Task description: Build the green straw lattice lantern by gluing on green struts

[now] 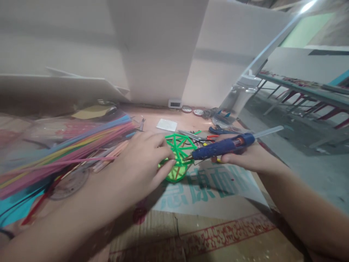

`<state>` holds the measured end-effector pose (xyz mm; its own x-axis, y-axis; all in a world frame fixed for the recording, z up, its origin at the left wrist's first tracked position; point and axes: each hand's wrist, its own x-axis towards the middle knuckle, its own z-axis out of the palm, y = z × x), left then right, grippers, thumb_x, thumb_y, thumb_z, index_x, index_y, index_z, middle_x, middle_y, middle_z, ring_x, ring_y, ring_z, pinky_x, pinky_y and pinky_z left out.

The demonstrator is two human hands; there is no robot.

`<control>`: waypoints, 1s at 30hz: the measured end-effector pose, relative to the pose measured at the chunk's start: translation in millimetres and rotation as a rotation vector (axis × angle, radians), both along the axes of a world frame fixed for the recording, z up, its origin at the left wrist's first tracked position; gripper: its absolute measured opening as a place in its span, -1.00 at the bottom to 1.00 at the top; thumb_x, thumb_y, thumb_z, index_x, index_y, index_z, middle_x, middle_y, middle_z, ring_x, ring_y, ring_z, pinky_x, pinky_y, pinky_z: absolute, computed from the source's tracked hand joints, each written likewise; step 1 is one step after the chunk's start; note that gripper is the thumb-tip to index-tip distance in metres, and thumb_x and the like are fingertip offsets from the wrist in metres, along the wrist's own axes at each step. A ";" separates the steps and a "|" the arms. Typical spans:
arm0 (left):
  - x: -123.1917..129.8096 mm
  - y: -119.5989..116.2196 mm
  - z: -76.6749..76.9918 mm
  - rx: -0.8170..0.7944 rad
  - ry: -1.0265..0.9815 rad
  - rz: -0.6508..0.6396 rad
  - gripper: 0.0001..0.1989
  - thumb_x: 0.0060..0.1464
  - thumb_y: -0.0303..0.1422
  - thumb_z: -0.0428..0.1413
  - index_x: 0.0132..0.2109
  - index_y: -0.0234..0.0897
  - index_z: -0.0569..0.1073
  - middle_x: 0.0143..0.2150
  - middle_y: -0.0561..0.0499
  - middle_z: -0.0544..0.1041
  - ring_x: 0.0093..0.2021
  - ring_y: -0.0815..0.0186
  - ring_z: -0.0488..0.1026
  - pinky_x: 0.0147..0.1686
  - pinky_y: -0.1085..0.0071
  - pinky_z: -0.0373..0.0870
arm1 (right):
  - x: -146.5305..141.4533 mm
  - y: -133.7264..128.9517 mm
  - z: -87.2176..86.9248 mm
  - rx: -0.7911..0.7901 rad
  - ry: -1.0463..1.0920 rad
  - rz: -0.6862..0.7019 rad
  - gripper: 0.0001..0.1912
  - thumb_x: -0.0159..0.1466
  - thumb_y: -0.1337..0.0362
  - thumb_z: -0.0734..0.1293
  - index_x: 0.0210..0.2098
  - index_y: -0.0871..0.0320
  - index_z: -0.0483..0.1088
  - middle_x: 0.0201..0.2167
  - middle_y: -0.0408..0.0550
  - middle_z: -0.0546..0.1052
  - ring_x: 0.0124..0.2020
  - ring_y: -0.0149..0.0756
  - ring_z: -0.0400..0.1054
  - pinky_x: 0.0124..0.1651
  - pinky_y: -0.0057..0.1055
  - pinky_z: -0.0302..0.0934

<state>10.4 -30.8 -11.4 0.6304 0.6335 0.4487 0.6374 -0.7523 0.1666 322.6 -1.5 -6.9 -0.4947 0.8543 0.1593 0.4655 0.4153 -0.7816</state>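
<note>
A bright green openwork frame [178,145], built of thin struts, stands over a sheet with teal characters [201,189]. My left hand [148,160] has its thumb and fingers closed on the frame's left side. In my right hand [245,156] is a blue hot glue gun [223,147], a clear glue stick jutting from its back end. The gun's nozzle points left and reaches the frame's right side, close to my left fingertips; whether it touches is too blurred to tell. Part of the frame is hidden behind my left fingers.
Bundled coloured straw-like sticks [81,149] lie left of my arm. Behind the frame are scissors [191,135], blue-handled pliers [220,130], a white square [167,124] and a small display [175,104]. A clear bottle [237,98] stands back right, before white panels [158,47].
</note>
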 end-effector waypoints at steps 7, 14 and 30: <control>0.8 -0.2 4.3 0.010 0.013 0.003 -0.67 0.37 -0.36 -0.01 -0.31 -0.25 0.58 -0.31 -0.05 0.46 -0.23 0.13 0.33 -0.21 0.19 0.14 | -7.9 -5.3 4.8 0.062 -0.121 -0.116 -0.53 0.08 -0.20 0.53 -0.34 0.09 0.59 -0.43 -0.07 0.64 -0.38 -0.17 0.54 -0.29 -0.31 0.47; -0.1 -1.0 4.9 0.026 0.004 -0.008 -0.67 0.38 -0.35 -0.01 -0.31 -0.25 0.58 -0.31 -0.05 0.46 -0.24 0.15 0.32 -0.22 0.20 0.15 | -5.6 -6.2 -2.1 0.089 -0.128 -0.176 -0.49 0.07 -0.22 0.51 -0.30 0.09 0.62 -0.38 0.00 0.66 -0.35 -0.09 0.55 -0.24 -0.23 0.50; 0.2 -0.3 3.9 0.011 0.009 -0.007 -0.68 0.38 -0.35 0.01 -0.31 -0.25 0.57 -0.32 -0.05 0.47 -0.24 0.15 0.33 -0.21 0.21 0.16 | -7.7 -6.5 -3.4 0.045 -0.154 -0.240 -0.51 0.02 -0.25 0.51 -0.42 0.07 0.62 -0.44 0.06 0.64 -0.40 0.03 0.54 -0.30 -0.07 0.51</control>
<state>10.7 -31.1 -7.5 0.6390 0.6237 0.4503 0.6332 -0.7588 0.1524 314.9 -8.1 -10.3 -0.3003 0.9438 0.1383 0.6669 0.3114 -0.6770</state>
